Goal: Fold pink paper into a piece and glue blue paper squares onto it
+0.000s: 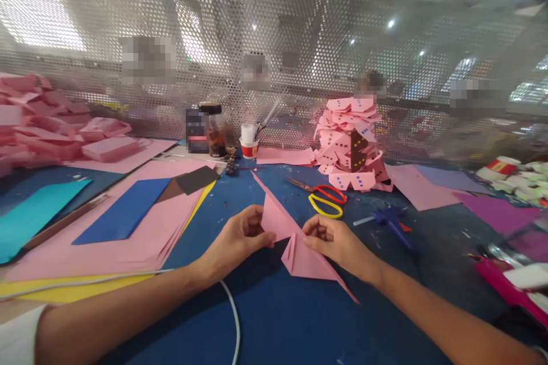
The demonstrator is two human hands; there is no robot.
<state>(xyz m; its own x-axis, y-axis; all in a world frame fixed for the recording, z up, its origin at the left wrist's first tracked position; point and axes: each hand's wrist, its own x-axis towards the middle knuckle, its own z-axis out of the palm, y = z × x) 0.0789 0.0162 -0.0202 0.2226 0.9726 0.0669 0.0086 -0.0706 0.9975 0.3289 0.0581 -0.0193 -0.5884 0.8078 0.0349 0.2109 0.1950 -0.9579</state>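
We've got the folded pink paper [278, 219] pinched b/w thumb & fingers of both hands: L hand [244, 234] at its left edge, R hand [334, 239] at its right. It's mid-table, over the blue tabletop [274, 325]; can't tell if touching. Scissors [314, 189] lie just beyond R hand, glue gun [391, 219] to the right. Dotted pink stack [338, 140] stands farther back; pink sheets [171, 211] w/ a blue strip [124, 211] on top lie left.

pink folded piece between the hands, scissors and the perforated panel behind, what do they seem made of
Pink folded piece: likely matte paper or thin card, from its crisp creases. Scissors: grey blades look metal; smooth, evenly coloured red and yellow handles, probably plastic. Perforated panel: probably metal, from its grey sheen and regular holes.
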